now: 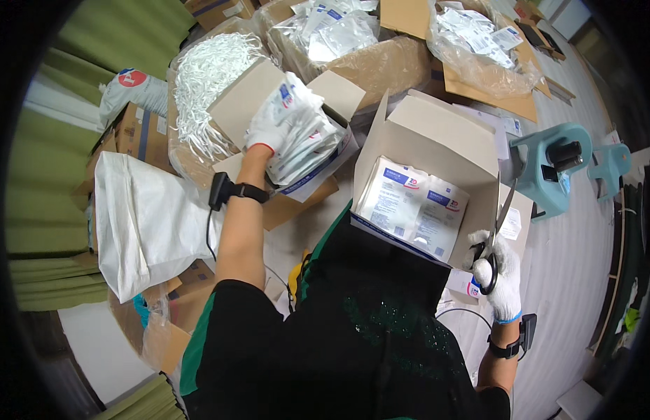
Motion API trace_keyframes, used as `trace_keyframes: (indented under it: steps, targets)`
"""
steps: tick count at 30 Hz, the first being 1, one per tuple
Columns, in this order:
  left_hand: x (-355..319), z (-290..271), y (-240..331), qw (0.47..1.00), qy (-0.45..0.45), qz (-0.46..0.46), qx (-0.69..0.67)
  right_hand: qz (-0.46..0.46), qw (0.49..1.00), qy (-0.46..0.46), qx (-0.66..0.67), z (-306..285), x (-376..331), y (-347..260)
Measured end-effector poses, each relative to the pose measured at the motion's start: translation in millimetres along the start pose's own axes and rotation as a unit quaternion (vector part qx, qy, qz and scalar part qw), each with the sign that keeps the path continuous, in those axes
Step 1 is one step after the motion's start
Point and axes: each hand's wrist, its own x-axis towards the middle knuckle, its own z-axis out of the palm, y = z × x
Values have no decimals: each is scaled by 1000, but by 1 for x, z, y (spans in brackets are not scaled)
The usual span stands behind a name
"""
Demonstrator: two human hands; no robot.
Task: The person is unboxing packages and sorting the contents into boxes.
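A thick stack of flat white sealed pouches [300, 136] with small blue-and-red labels sits half inside an open cardboard box [258, 94]; the gloved left hand [269, 129] has its fingers curled around the stack's edge. The right hand [500, 276], fingers through the handles, grips black-handled scissors [494, 241] beside a second open box [444, 140] holding two visible pouches. Two teal tape dispensers [549, 164] stand further right.

Stack of flat white sachets [300, 133], blue-printed, fanned and tilted, sits partly inside an open carton [269, 98] at upper centre-left. Scissors [494, 241]: black handles, steel blades upright, tips up against the flap of a second sachet-filled carton [444, 140].
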Motion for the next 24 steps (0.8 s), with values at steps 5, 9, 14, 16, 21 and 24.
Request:
trace_keyframes:
  steps: [5, 9, 14, 16, 21, 24]
  targets:
    - [12, -8, -28, 998, 31, -50, 33, 7, 1000, -7, 25, 4, -1, -5]
    - [37, -41, -28, 1000, 2, 23, -7, -41, 999, 1, -16, 1, -1, -2]
    - [-58, -143, 96, 938, 275, 174, -117, -41, 998, -5, 54, 6, -4, -2]
    - [-123, -161, 193, 876, 259, 255, -318, -51, 995, 5, 82, 5, -5, 5]
    - [-190, -123, 305, 867, -66, 467, -161, -62, 988, 11, 139, 7, -11, 14]
    - [-183, -25, 356, 884, -268, 355, 142, -96, 986, 16, 133, 6, -12, 24]
